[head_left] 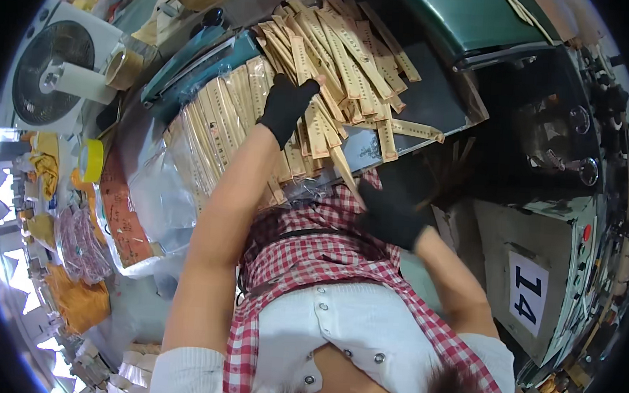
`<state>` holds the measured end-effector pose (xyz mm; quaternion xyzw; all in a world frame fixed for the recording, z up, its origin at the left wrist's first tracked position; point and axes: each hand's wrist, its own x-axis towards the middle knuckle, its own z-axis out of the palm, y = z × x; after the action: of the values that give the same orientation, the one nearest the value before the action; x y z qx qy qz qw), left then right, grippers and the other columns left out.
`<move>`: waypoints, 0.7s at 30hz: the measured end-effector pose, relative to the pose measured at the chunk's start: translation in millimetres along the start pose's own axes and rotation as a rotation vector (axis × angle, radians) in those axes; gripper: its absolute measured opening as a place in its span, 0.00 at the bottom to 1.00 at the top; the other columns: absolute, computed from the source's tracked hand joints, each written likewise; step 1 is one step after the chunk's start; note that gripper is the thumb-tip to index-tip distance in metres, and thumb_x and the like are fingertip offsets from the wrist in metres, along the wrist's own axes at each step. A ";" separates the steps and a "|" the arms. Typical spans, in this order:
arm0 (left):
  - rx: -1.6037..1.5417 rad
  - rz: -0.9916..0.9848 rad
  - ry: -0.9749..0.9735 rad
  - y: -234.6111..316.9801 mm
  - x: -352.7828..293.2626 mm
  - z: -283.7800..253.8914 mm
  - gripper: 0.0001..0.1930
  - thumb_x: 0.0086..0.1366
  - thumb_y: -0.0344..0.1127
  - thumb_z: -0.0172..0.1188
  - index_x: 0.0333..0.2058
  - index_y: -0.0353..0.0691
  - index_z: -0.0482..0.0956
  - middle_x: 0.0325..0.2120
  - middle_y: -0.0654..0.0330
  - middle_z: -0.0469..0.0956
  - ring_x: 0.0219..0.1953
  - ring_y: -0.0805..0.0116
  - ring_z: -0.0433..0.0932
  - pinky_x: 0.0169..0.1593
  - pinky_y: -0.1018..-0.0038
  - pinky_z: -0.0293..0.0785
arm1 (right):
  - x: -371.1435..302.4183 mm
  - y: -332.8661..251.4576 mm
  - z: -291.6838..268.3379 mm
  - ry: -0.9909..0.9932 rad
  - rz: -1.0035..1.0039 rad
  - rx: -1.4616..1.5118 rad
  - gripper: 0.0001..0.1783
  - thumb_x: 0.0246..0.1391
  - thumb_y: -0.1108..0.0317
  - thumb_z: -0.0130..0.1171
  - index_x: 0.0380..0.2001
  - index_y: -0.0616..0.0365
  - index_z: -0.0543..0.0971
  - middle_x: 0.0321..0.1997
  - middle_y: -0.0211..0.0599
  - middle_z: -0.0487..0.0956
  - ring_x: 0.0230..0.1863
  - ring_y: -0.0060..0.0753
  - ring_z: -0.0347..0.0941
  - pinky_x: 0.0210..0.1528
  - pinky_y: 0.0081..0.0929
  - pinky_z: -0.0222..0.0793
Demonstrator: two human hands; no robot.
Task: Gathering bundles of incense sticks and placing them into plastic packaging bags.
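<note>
A loose heap of long, narrow cream paper packets (350, 52) with dark print lies on the dark work surface ahead of me. My left hand (288, 108), in a black glove with a bare fingertip showing, curls over the heap's near left side and pinches at a packet there. My right hand (392, 211), also black-gloved, is low on the right, near my apron. Its fingers close on the lower end of one slanting packet (345, 173). To the left, similar packets lie side by side in a row (211, 130), partly inside clear plastic.
Clear plastic bags (161, 199) lie left of the row. A fan (54, 72), a tape roll (124, 69) and a yellow roll (91, 160) are farther left. A green machine cover (480, 20) stands far right, and a grey control box (531, 272) near right.
</note>
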<state>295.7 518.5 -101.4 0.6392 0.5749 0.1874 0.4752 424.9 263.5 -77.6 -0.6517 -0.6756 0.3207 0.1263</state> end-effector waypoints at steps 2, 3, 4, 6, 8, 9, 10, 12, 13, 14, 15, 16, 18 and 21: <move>-0.050 -0.045 0.035 5.8 13.7 7.6 0.54 0.47 0.61 0.67 0.59 0.22 0.55 0.56 0.36 0.64 0.59 0.47 0.67 0.57 0.65 0.66 | -48.0 58.6 -8.8 0.005 -0.341 0.181 0.25 0.46 0.67 0.62 0.50 0.56 0.72 0.28 0.48 0.79 0.30 0.52 0.76 0.34 0.41 0.71; -0.080 -0.069 0.034 13.9 14.2 8.0 0.56 0.46 0.62 0.68 0.60 0.23 0.55 0.56 0.38 0.65 0.59 0.47 0.66 0.58 0.66 0.66 | -60.8 62.5 -37.5 -0.159 -0.148 0.184 0.23 0.48 0.68 0.61 0.49 0.58 0.72 0.34 0.50 0.78 0.35 0.52 0.76 0.37 0.41 0.70; -0.046 -0.114 0.091 29.9 13.1 13.0 0.55 0.46 0.61 0.68 0.60 0.24 0.55 0.57 0.39 0.65 0.59 0.48 0.66 0.58 0.65 0.66 | -80.4 51.5 -73.3 -0.293 0.060 0.154 0.21 0.50 0.69 0.60 0.48 0.59 0.72 0.39 0.51 0.77 0.39 0.51 0.75 0.40 0.40 0.70; 0.103 -0.158 0.213 35.8 24.9 26.9 0.53 0.45 0.59 0.69 0.60 0.25 0.56 0.58 0.40 0.64 0.60 0.49 0.65 0.59 0.65 0.66 | -72.6 69.7 -85.6 0.035 0.305 0.290 0.21 0.49 0.71 0.59 0.48 0.61 0.73 0.44 0.48 0.76 0.43 0.49 0.74 0.42 0.39 0.69; 0.117 -0.155 0.176 27.5 30.7 34.8 0.52 0.44 0.56 0.69 0.60 0.27 0.57 0.59 0.40 0.62 0.61 0.49 0.64 0.60 0.65 0.65 | -30.1 82.2 -80.1 0.498 0.072 -0.174 0.20 0.46 0.70 0.59 0.45 0.61 0.74 0.44 0.48 0.75 0.44 0.46 0.73 0.43 0.38 0.69; 0.202 -0.092 0.185 16.4 37.7 44.8 0.50 0.44 0.55 0.70 0.59 0.27 0.59 0.58 0.40 0.63 0.60 0.49 0.64 0.60 0.66 0.65 | -0.9 98.4 -72.0 0.540 0.022 -0.282 0.21 0.45 0.69 0.59 0.45 0.61 0.73 0.43 0.47 0.75 0.44 0.47 0.72 0.43 0.38 0.69; 0.285 -0.028 0.202 8.9 43.4 53.1 0.49 0.44 0.54 0.70 0.58 0.27 0.60 0.57 0.40 0.64 0.60 0.49 0.65 0.60 0.66 0.65 | 25.6 112.0 -62.7 0.581 -0.035 -0.390 0.22 0.43 0.68 0.60 0.45 0.60 0.73 0.41 0.46 0.75 0.44 0.48 0.72 0.42 0.39 0.69; 0.319 0.031 0.309 4.3 36.4 59.9 0.43 0.46 0.52 0.69 0.55 0.28 0.64 0.53 0.41 0.70 0.55 0.48 0.71 0.57 0.65 0.68 | 60.0 103.9 -41.8 0.485 0.153 -0.442 0.23 0.46 0.69 0.59 0.48 0.57 0.72 0.39 0.47 0.75 0.44 0.51 0.71 0.43 0.42 0.69; 0.196 0.018 0.248 5.2 35.2 55.0 0.39 0.47 0.50 0.69 0.52 0.29 0.67 0.49 0.42 0.72 0.51 0.49 0.73 0.53 0.65 0.70 | 59.3 102.3 -44.3 0.397 0.170 -0.374 0.25 0.45 0.71 0.58 0.50 0.56 0.70 0.38 0.47 0.74 0.42 0.52 0.71 0.42 0.43 0.69; 0.076 0.004 0.193 6.4 32.2 43.3 0.35 0.48 0.48 0.69 0.49 0.29 0.69 0.46 0.43 0.75 0.47 0.50 0.76 0.49 0.65 0.72 | 55.5 95.0 -47.1 0.400 0.162 -0.371 0.25 0.45 0.71 0.58 0.50 0.56 0.70 0.38 0.47 0.74 0.42 0.52 0.71 0.42 0.43 0.69; -0.102 0.041 0.109 10.2 23.8 30.3 0.30 0.48 0.47 0.69 0.44 0.28 0.73 0.41 0.45 0.77 0.42 0.53 0.78 0.43 0.64 0.75 | 45.4 88.2 -49.7 0.430 0.127 -0.273 0.25 0.44 0.72 0.59 0.50 0.56 0.70 0.38 0.48 0.74 0.42 0.52 0.71 0.42 0.44 0.69; -0.101 0.041 0.116 9.9 26.7 27.8 0.30 0.48 0.47 0.69 0.44 0.28 0.73 0.41 0.45 0.77 0.42 0.53 0.78 0.43 0.64 0.75 | 37.0 85.0 -49.7 0.459 0.094 -0.176 0.26 0.44 0.72 0.60 0.50 0.56 0.70 0.38 0.49 0.74 0.42 0.52 0.71 0.42 0.45 0.69; -0.447 0.020 0.153 18.1 27.7 33.3 0.29 0.49 0.46 0.70 0.41 0.29 0.74 0.40 0.46 0.77 0.39 0.57 0.78 0.41 0.65 0.75 | 27.9 91.3 -28.4 0.381 0.233 -0.234 0.30 0.41 0.71 0.62 0.52 0.56 0.68 0.38 0.50 0.74 0.41 0.55 0.71 0.41 0.46 0.69; 0.094 -0.026 0.170 37.9 35.0 55.6 0.52 0.43 0.58 0.71 0.59 0.28 0.59 0.57 0.40 0.64 0.59 0.50 0.64 0.61 0.66 0.61 | 15.4 85.0 -1.0 0.406 0.336 -0.214 0.34 0.43 0.71 0.62 0.55 0.57 0.63 0.37 0.52 0.76 0.39 0.56 0.74 0.40 0.46 0.70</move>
<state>369.9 532.9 -107.5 0.6352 0.6294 0.2075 0.3966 491.5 273.9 -131.5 -0.8150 -0.5491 0.1272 0.1346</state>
